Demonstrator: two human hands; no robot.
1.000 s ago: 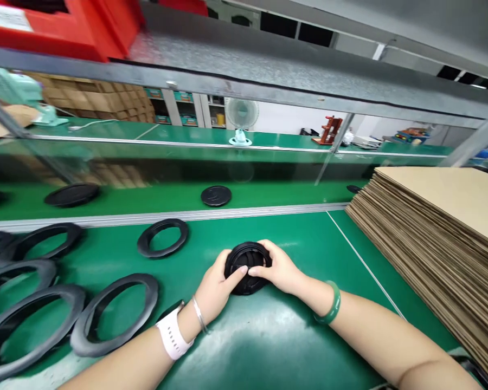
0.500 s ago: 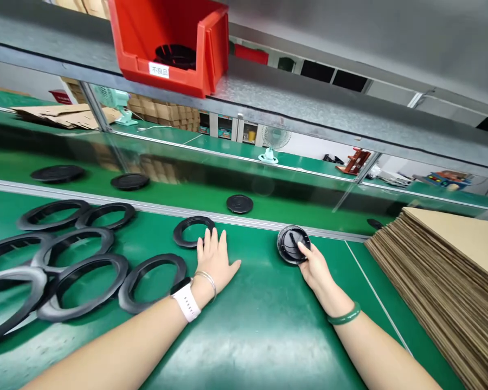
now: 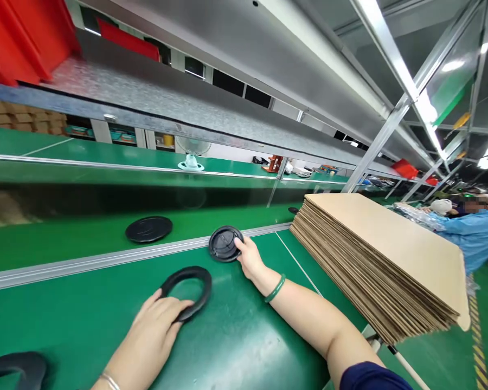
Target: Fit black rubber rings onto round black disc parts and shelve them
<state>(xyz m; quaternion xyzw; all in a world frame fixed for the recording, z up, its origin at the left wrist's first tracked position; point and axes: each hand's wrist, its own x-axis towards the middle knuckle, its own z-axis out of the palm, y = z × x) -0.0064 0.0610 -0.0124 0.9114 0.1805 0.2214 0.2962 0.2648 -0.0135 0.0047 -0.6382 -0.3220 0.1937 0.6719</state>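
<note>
My left hand (image 3: 156, 327) grips a black ring (image 3: 205, 279) by its near left side, thumb and fingers closed on the rim. The ring is tilted and lies over the green worktop (image 3: 244, 346). In my right hand (image 3: 250, 257) is a round black plastic disc (image 3: 223, 245) with raised ribs on its face, pinched at its right edge near the metal rail. The ring and the disc are apart. Another black disc (image 3: 148, 229) lies on the green belt behind the rail, between and beyond my hands.
A tall stack of cardboard sheets (image 3: 382, 260) stands at the right. Part of another black ring (image 3: 20, 368) shows at the lower left. A metal shelf (image 3: 166, 114) with a red bin (image 3: 24, 43) crosses above. A person in blue (image 3: 472, 233) is at the far right.
My view has swung to the right. My left hand, flat and spread beside the ring before, has now taken hold of a ring. My right hand still holds the disc.
</note>
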